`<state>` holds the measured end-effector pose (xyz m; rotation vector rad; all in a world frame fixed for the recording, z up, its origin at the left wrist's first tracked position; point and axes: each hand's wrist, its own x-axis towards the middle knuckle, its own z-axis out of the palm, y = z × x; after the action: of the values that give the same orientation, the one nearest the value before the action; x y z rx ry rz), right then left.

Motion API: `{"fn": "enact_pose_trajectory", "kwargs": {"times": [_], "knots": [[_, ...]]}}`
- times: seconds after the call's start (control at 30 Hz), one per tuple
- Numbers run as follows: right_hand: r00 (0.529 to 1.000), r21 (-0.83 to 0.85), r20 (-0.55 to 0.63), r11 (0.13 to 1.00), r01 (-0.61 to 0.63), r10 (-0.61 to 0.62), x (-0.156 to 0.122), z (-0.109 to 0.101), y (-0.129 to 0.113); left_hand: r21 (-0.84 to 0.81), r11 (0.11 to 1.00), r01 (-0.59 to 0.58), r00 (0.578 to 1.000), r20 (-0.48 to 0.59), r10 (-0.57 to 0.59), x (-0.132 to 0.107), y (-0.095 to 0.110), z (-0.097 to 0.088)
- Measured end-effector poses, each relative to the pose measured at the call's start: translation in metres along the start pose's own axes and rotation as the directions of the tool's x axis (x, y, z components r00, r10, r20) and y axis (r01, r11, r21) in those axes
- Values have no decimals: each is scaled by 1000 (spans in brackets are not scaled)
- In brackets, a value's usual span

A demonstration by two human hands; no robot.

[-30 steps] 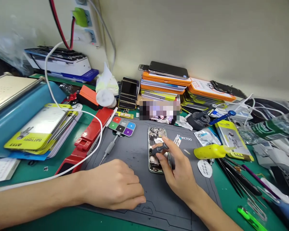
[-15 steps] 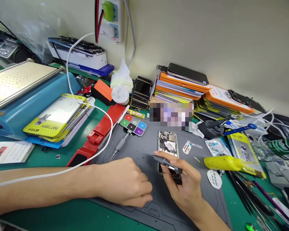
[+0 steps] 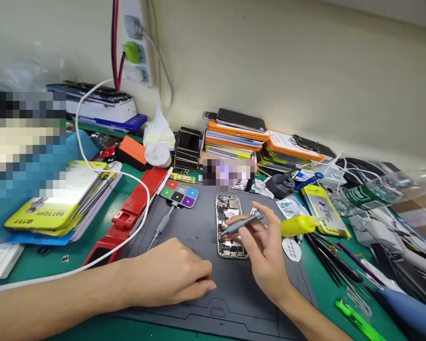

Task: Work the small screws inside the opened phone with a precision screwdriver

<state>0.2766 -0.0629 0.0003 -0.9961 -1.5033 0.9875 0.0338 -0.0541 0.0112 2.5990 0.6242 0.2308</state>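
On the grey work mat [image 3: 199, 227] lies an opened phone [image 3: 230, 253], its inner parts showing. My right hand [image 3: 266, 251] grips a grey precision screwdriver [image 3: 242, 223] between thumb and fingers, tilted over the phone. The tip points down-left at the phone's left edge; whether it touches is unclear. My left hand [image 3: 177, 274] rests closed on the mat, left of the phone, with its fingers curled and the inside hidden. Beyond it lies a second thin screwdriver [image 3: 163, 222], its top end at a coloured tile holder [image 3: 180, 193].
A red folding clamp [image 3: 131, 208] and yellow battery packs [image 3: 57, 203] lie left, with a white cable [image 3: 147, 189] looping across. Stacked boxes [image 3: 234, 137] stand behind. A yellow bottle [image 3: 298, 226], tweezers [image 3: 326, 260] and a plastic bottle [image 3: 369, 196] are at right.
The view has shifted right. My right hand has turned the screwdriver so its tip now slants down over the phone, where before it stuck out past the phone's left side. My left hand stays closed.
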Motion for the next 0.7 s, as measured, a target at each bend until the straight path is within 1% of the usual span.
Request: {"fn": "enact_pose_trajectory", "kwargs": {"times": [0.07, 0.13, 0.27, 0.33, 0.43, 0.5, 0.57, 0.7], "knots": [[997, 77, -25, 994, -76, 79, 0, 1, -4, -37, 998, 45, 999, 19, -44, 0, 2, -4], [989, 145, -22, 979, -142, 147, -1, 2, -7, -79, 993, 93, 995, 37, -90, 1, 3, -5], [962, 277, 64, 921, -274, 266, -6, 6, -9, -151, 966, 209, 977, 64, -201, 0, 5, -4], [951, 317, 91, 897, -309, 296, -9, 7, -9, -175, 951, 255, 966, 80, -244, -1, 5, -3], [943, 354, 102, 875, -331, 316, -13, 8, -7, -232, 916, 327, 944, 121, -306, -2, 5, -1], [936, 385, 130, 853, -352, 327, -15, 8, -7, -274, 890, 365, 930, 152, -334, -3, 3, 1], [930, 387, 145, 846, -367, 337, -18, 8, -5, -300, 887, 351, 936, 149, -320, -2, 2, 2], [908, 374, 129, 829, -416, 398, -21, 10, -3, -285, 925, 251, 967, 114, -227, 2, -3, 9]]}}
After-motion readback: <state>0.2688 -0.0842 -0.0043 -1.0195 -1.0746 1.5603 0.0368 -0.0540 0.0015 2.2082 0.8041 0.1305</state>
